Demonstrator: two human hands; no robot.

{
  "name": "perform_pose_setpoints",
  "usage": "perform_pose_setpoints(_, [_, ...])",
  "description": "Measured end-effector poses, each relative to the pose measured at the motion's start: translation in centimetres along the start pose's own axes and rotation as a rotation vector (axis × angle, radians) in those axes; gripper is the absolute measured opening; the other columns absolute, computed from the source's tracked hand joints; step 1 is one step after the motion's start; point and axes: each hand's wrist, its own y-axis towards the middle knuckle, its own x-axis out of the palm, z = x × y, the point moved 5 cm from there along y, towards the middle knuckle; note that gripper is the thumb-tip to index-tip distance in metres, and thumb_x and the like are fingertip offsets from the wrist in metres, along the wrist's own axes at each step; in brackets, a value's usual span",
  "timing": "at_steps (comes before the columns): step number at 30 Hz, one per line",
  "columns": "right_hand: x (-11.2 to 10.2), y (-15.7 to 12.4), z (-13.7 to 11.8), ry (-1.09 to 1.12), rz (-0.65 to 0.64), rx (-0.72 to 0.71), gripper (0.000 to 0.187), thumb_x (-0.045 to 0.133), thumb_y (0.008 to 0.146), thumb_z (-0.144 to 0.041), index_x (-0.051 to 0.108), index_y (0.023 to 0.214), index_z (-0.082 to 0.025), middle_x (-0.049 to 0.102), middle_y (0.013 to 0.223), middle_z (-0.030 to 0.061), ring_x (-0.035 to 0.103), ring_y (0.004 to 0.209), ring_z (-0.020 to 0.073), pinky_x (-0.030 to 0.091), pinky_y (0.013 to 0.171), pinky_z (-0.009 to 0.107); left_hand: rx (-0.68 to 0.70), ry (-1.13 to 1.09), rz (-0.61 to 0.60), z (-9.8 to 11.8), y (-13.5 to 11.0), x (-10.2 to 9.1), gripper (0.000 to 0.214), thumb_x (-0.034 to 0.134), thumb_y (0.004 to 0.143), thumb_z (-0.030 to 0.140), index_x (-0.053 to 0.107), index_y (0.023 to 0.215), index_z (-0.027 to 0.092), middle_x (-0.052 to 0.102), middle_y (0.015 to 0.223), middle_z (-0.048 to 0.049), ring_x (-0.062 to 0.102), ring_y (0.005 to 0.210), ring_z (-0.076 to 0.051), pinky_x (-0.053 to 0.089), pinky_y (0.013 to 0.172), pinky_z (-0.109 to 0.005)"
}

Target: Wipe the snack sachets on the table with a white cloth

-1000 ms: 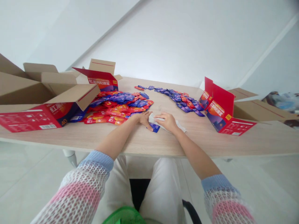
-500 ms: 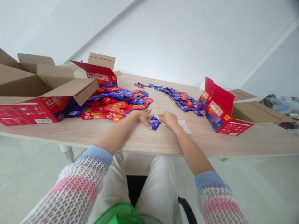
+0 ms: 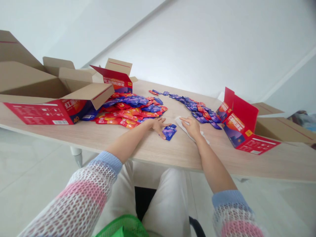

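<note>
My left hand [image 3: 157,125] lies flat on the wooden table [image 3: 158,149] with its fingers stretched out, the fingertips touching a purple sachet [image 3: 169,132]. My right hand [image 3: 192,126] rests palm down, fingers loosely extended, on a white tissue [image 3: 180,120] spread on the table just right of the sachet. A heap of red and purple sachets [image 3: 128,110] lies directly beyond my left hand. A second scatter of mostly purple sachets [image 3: 195,108] lies beyond my right hand.
An open red carton with brown flaps [image 3: 51,105] lies at the left, another red carton [image 3: 116,77] behind the heap. At the right stands a red carton [image 3: 243,130] with its lid up. A green basket [image 3: 123,227] is by my lap.
My right hand has slid away to the right on the tissue, uncovering the purple sachet. My left hand stays flat beside the sachet. The view has shifted a little.
</note>
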Motion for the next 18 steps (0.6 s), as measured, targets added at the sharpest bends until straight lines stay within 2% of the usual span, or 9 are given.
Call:
perform_pose_setpoints(3, [0.8, -0.2, -2.7, 0.225, -0.062, -0.15, 0.035, 0.052, 0.087, -0.041, 0.067, 0.114, -0.025, 0.066, 0.092, 0.0044, 0.061, 0.079, 0.0169, 0.045, 0.073, 0.028, -0.017, 0.006, 0.009, -0.3, 0.2, 0.1, 0.127, 0.071, 0.041, 0.072, 0.016, 0.148, 0.031, -0.008, 0.155, -0.0031, -0.011, 0.139, -0.035, 0.0, 0.112, -0.051])
perform_pose_setpoints(6, [2.6, -0.8, -5.2, 0.337, -0.252, -0.265, 0.033, 0.058, 0.083, -0.042, 0.069, 0.11, -0.025, 0.069, 0.095, 0.004, 0.063, 0.085, 0.0183, 0.046, 0.077, 0.028, -0.016, 0.025, 0.015, -0.4, 0.3, 0.2, 0.127, 0.069, 0.043, 0.073, 0.015, 0.149, 0.029, -0.008, 0.155, -0.0038, -0.01, 0.14, -0.034, 0.0, 0.112, -0.05])
perform_pose_setpoints(8, [3.5, -1.0, -5.9, 0.332, -0.365, -0.287, 0.032, 0.061, 0.081, -0.044, 0.071, 0.106, -0.027, 0.07, 0.097, 0.0032, 0.063, 0.091, 0.0199, 0.046, 0.081, 0.029, 0.007, 0.038, 0.003, -0.4, 0.3, 0.3, 0.129, 0.069, 0.042, 0.073, 0.01, 0.149, 0.031, -0.008, 0.155, -0.0032, -0.01, 0.14, -0.034, -0.001, 0.111, -0.051])
perform_pose_setpoints(10, [3.7, -0.9, -5.7, 0.27, -0.391, -0.237, 0.031, 0.062, 0.08, -0.046, 0.072, 0.104, -0.029, 0.071, 0.101, 0.0026, 0.063, 0.095, 0.021, 0.046, 0.082, 0.029, 0.026, 0.045, -0.013, -0.5, 0.4, 0.3, 0.131, 0.07, 0.041, 0.073, 0.008, 0.149, 0.032, -0.009, 0.155, -0.0034, -0.011, 0.139, -0.035, -0.002, 0.11, -0.053])
perform_pose_setpoints(14, [3.3, -0.4, -4.5, 0.078, -0.349, -0.075, 0.032, 0.058, 0.082, -0.051, 0.07, 0.106, -0.033, 0.07, 0.107, 0.0008, 0.063, 0.096, 0.0215, 0.045, 0.081, 0.029, 0.03, 0.021, -0.022, -0.9, 0.9, 0.3, 0.131, 0.07, 0.041, 0.073, 0.009, 0.149, 0.031, -0.011, 0.155, -0.0039, -0.012, 0.139, -0.036, -0.002, 0.11, -0.052])
perform_pose_setpoints(18, [3.2, -0.1, -3.8, -0.036, -0.362, 0.047, 0.034, 0.056, 0.082, -0.055, 0.07, 0.106, -0.036, 0.069, 0.108, -0.0007, 0.062, 0.1, 0.0216, 0.044, 0.081, 0.028, 0.015, 0.015, -0.009, -1.2, 1.0, 0.3, 0.131, 0.068, 0.043, 0.074, 0.007, 0.149, 0.028, -0.011, 0.154, -0.0051, -0.012, 0.139, -0.036, 0.001, 0.111, -0.052])
